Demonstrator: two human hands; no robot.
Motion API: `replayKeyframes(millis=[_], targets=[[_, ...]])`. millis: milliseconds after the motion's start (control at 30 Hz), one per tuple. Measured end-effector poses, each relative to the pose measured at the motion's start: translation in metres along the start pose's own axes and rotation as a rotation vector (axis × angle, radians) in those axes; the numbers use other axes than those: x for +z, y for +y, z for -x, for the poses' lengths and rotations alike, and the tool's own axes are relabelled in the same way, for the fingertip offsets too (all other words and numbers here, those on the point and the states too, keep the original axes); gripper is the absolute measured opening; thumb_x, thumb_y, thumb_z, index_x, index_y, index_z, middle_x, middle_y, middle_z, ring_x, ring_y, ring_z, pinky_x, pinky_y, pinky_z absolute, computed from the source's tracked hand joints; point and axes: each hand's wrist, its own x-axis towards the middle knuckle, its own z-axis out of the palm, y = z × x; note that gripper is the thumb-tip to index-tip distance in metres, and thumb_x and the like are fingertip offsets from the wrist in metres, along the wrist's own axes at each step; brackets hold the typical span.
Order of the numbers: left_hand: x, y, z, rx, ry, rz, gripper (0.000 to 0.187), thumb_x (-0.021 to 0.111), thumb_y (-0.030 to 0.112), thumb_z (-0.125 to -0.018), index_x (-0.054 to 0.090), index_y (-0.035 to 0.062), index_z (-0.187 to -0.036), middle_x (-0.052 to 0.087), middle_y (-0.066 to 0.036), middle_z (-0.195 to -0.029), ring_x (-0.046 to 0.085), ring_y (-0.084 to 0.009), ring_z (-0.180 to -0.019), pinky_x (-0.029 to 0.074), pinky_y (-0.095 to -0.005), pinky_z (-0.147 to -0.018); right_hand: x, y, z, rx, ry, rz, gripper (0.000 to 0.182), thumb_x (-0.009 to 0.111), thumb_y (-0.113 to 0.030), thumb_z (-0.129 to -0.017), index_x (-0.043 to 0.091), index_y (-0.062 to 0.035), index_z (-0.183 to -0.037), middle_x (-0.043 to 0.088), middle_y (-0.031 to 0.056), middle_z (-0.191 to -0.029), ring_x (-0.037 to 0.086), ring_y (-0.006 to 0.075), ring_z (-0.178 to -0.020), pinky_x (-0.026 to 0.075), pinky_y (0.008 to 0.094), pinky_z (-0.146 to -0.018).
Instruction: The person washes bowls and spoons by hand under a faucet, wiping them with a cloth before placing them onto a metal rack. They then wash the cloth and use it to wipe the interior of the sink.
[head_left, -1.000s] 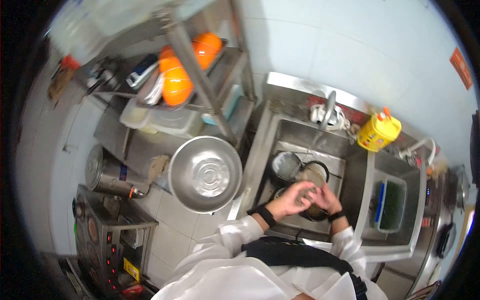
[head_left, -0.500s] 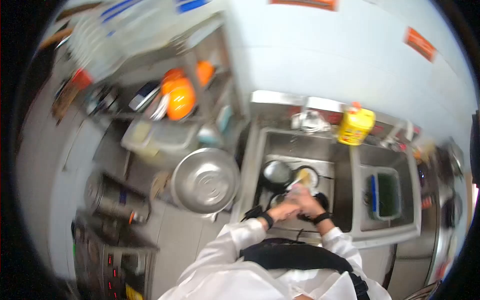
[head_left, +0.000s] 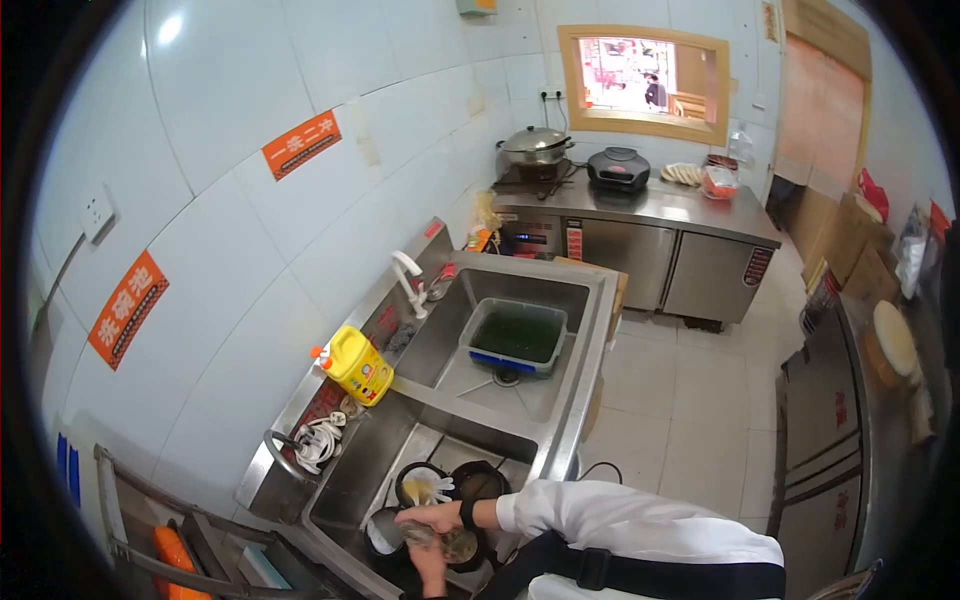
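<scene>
The right hand (head_left: 432, 518) reaches across the near basin of the sink (head_left: 350, 480), its fingers curled around a small, dark, wet-looking object (head_left: 425, 537) whose kind cannot be told; a black band sits on its wrist and a white sleeve follows behind. The left hand (head_left: 432, 568) comes up from the bottom edge just beneath that object and meets it from below; how its fingers stand cannot be told, as most of it is hidden. Both hands hang over the near basin of the sink, above a cluster of dark round bowls (head_left: 478, 482) lying in it, one of which holds something pale and yellowish (head_left: 422, 488). On the sink's back ledge, toward the tiled wall, a curved tap (head_left: 283, 463) rises beside a tangle of white cord. Further along that ledge stands a yellow detergent jug (head_left: 357, 366) with an orange cap. The far basin of the sink holds a pale rectangular tub (head_left: 515, 338) of green liquid, with a white tap (head_left: 410, 280) behind it. Beyond the sink, a steel counter (head_left: 690, 215) carries a lidded pot (head_left: 537, 146) and a black flat griddle (head_left: 618, 165).
</scene>
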Motion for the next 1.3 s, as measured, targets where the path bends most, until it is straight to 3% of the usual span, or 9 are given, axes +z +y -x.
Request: replayKeyframes(millis=[133,233,333,667,800,900,1000,1133,1300], targets=[[-0.032,0.063,-0.008,-0.715,-0.183,1.033,0.017,0.059,0.021,-0.079,0.050,0.0089,-0.085,0.050,-0.001,-0.065,0.043,-0.0095,-0.041,0.028,-0.0195,-0.033,0.001,-0.027,0.028,-0.184,-0.256,0.297,0.047,0.060,-0.026,-0.081,0.040,-0.0164,-0.122,0.050,-0.0027,-0.101,0.050,0.0124,-0.084,0.044,0.0323,-0.072],[-0.021,0.095,0.011,-0.585,-0.962,1.719,0.027,0.044,0.029,-0.091,0.048,0.0065,-0.104,0.044,0.001,-0.076,0.044,-0.0098,-0.067,0.037,-0.0244,-0.055,0.041,-0.027,0.077,-0.116,-0.548,-0.085,0.042,0.053,-0.032,-0.087,0.039,-0.0156,-0.122,0.049,-0.0003,-0.090,0.052,0.0111,-0.082,0.047,0.0277,-0.072],[-0.011,0.074,0.022,-0.661,-0.858,1.814,0.022,0.039,0.031,-0.093,0.046,0.0093,-0.091,0.034,0.006,-0.068,0.030,-0.0065,-0.053,0.026,-0.0229,-0.046,0.059,-0.026,0.078,-0.365,-0.539,-0.016,0.037,0.050,-0.030,-0.088,0.039,-0.0147,-0.120,0.050,0.0016,-0.085,0.052,0.0102,-0.078,0.046,0.0204,-0.065],[-0.007,-0.015,0.003,-0.601,-0.288,0.116,0.016,0.059,0.022,-0.080,0.048,0.0109,-0.082,0.051,-0.001,-0.064,0.043,-0.0097,-0.043,0.028,-0.0203,-0.034,0.009,0.028,-0.001,-0.624,-0.189,0.777,0.012,0.057,-0.002,-0.071,0.060,-0.0044,-0.083,0.057,0.0020,-0.076,0.050,0.0119,-0.066,0.042,0.0261,-0.059],[-0.013,-0.182,-0.042,0.337,0.011,-0.762,0.029,0.065,0.024,-0.073,0.046,0.0078,-0.089,0.058,-0.008,-0.067,0.060,-0.0240,-0.058,0.047,-0.0342,-0.049,0.014,0.048,0.010,-0.790,0.190,0.918,0.005,0.056,-0.003,-0.071,0.058,-0.0040,-0.076,0.060,0.0102,-0.076,0.055,0.0208,-0.073,0.043,0.0311,-0.066],[0.013,-0.003,0.018,-0.055,0.010,-0.977,0.052,0.068,0.030,-0.068,0.042,0.0044,-0.105,0.060,-0.015,-0.077,0.062,-0.0327,-0.070,0.049,-0.0419,-0.059,-0.012,0.070,-0.028,-0.710,0.659,0.804,0.020,0.055,-0.018,-0.076,0.058,-0.0024,-0.089,0.059,0.0170,-0.091,0.055,0.0271,-0.087,0.043,0.0378,-0.072],[0.009,-0.030,0.021,0.222,0.060,-1.018,0.072,0.070,0.035,-0.064,0.033,0.0035,-0.118,0.059,-0.019,-0.091,0.060,-0.0349,-0.075,0.050,-0.0432,-0.060,-0.004,0.067,-0.025,-0.302,1.091,0.741,0.035,0.054,-0.029,-0.078,0.056,0.0016,-0.094,0.061,0.0165,-0.090,0.059,0.0268,-0.082,0.045,0.0342,-0.072],[-0.003,-0.013,0.017,-0.047,-0.033,-0.809,0.059,0.067,0.026,-0.069,0.039,0.0008,-0.114,0.057,-0.016,-0.097,0.061,-0.0337,-0.072,0.049,-0.0429,-0.060,0.002,0.030,0.005,-0.127,0.294,0.645,0.067,0.037,-0.048,-0.082,0.035,0.0050,-0.122,0.048,0.0252,-0.115,0.047,0.0360,-0.108,0.038,0.0435,-0.088],[-0.044,0.052,0.023,-0.615,-0.253,0.639,0.018,0.047,0.030,-0.082,0.048,0.0118,-0.081,0.046,0.001,-0.062,0.041,-0.0068,-0.044,0.027,-0.0173,-0.032,0.057,0.004,0.113,-1.125,0.028,1.678,0.064,0.058,-0.006,-0.064,0.038,-0.0103,-0.124,0.034,0.0166,-0.125,0.033,0.0376,-0.116,0.033,0.0437,-0.093]])
